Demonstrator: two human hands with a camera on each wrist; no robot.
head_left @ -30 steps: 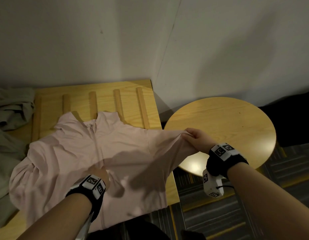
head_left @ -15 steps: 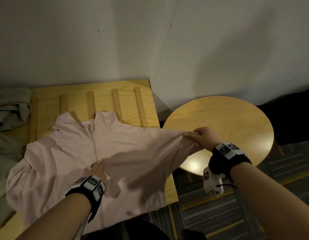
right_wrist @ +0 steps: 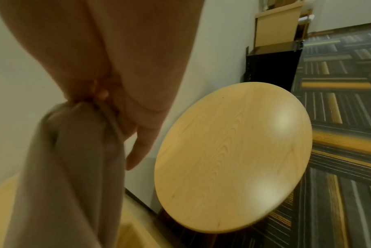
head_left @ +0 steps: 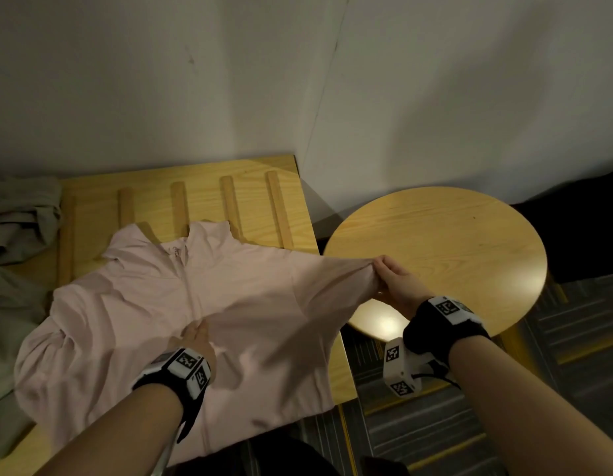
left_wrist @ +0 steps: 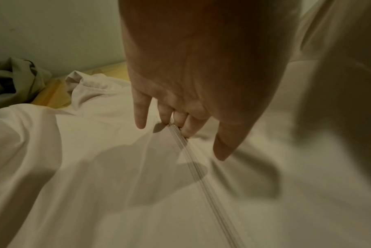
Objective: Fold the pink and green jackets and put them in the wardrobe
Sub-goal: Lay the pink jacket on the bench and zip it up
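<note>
The pink jacket [head_left: 133, 321] lies front up and zipped on the wooden bench [head_left: 202, 180]. My left hand [head_left: 196, 333] presses straight fingers on the zip [left_wrist: 201, 176] at mid-chest; the left wrist view shows its fingertips [left_wrist: 187, 132] on the zip line. My right hand [head_left: 389, 280] grips the cuff end of the jacket's right sleeve [right_wrist: 70, 159] and holds it stretched out sideways, off the bench and over the edge of the round table [head_left: 452, 242]. The green jacket [head_left: 20, 218] lies crumpled at the bench's left end.
The bench has several raised wooden slats [head_left: 229, 204] at the back, against a white wall. The round table stands close to its right end. Striped dark carpet [head_left: 555, 338] covers the floor, and a black cabinet [right_wrist: 271, 67] stands beyond the table.
Little has moved. My left hand has crept slightly up the zip, and my right hand keeps the sleeve pulled taut to the right.
</note>
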